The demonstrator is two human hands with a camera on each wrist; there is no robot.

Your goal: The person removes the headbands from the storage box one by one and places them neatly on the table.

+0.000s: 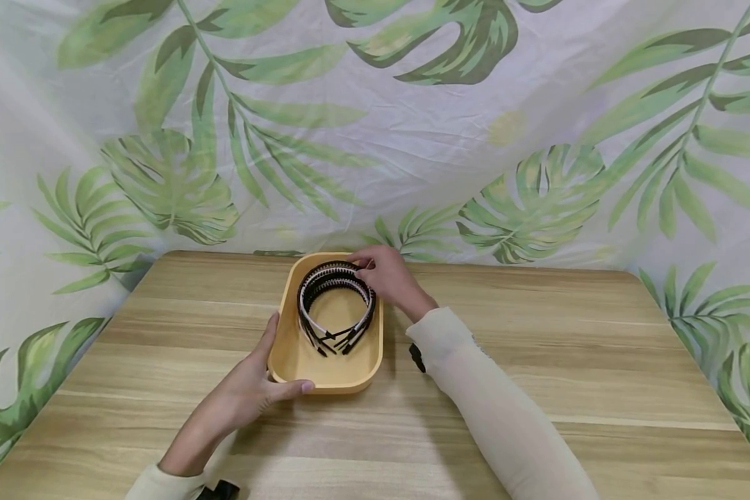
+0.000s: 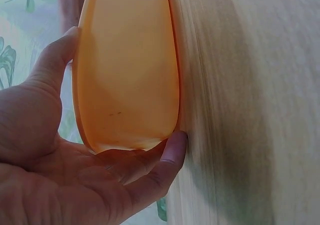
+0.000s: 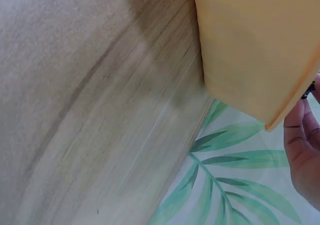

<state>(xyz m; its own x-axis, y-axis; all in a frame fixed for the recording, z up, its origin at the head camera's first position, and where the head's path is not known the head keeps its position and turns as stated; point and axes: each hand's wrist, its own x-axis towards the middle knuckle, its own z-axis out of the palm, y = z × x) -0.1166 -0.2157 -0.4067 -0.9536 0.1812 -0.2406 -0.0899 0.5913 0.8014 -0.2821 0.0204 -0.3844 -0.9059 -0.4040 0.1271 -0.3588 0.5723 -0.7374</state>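
A stack of toothed headbands [image 1: 337, 281], black and white, lies in an oblong yellow plastic bin [image 1: 325, 387]. Their dark tips cross toward the bin's near end. My right hand [image 1: 384, 274] reaches over the far right rim and pinches a headband at the upper right of the stack. In the right wrist view, a bit of black headband [image 3: 309, 91] shows between the fingers, at the bin's edge. The left hand [image 1: 250, 385] holds the bin by its near left corner, thumb on the near rim, other fingers along the left side. The left wrist view shows the bin's outer wall [image 2: 127, 70].
The bin stands on a wood-grain table [image 1: 537, 347], near its far edge. Behind the table hangs a white cloth [image 1: 412, 153] printed with green leaves. Dark straps or devices sit at both sleeve cuffs [image 1: 440, 333].
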